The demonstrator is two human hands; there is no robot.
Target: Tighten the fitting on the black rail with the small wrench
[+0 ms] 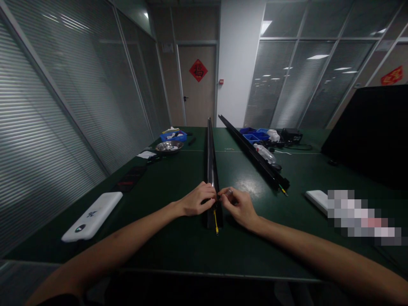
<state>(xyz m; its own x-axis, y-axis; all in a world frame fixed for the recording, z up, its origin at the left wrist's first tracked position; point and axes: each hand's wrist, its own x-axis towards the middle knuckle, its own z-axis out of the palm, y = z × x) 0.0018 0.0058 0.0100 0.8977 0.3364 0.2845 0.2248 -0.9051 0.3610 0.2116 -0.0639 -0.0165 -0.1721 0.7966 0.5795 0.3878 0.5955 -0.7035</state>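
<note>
A long black rail (210,157) with a channel shape lies lengthwise in front of me on the green table. My left hand (198,200) grips it near its close end, fingers curled over the left edge. On the other side my right hand (241,209) has thumb and fingers pinched together beside the rail. What lies in that pinch is too small and partly covered to make out; something shiny shows at the fingers. Below my hands, a short yellow wire (216,221) with a metal end sticks out of the rail.
Another black rail (251,151), with a green-yellow wire (283,190), lies to the right. Beyond it are a plastic bottle (265,153) and blue bins (259,135). A metal bowl (169,147) stands far left. White power banks (94,214) lie either side; a dark monitor (369,131) stands right.
</note>
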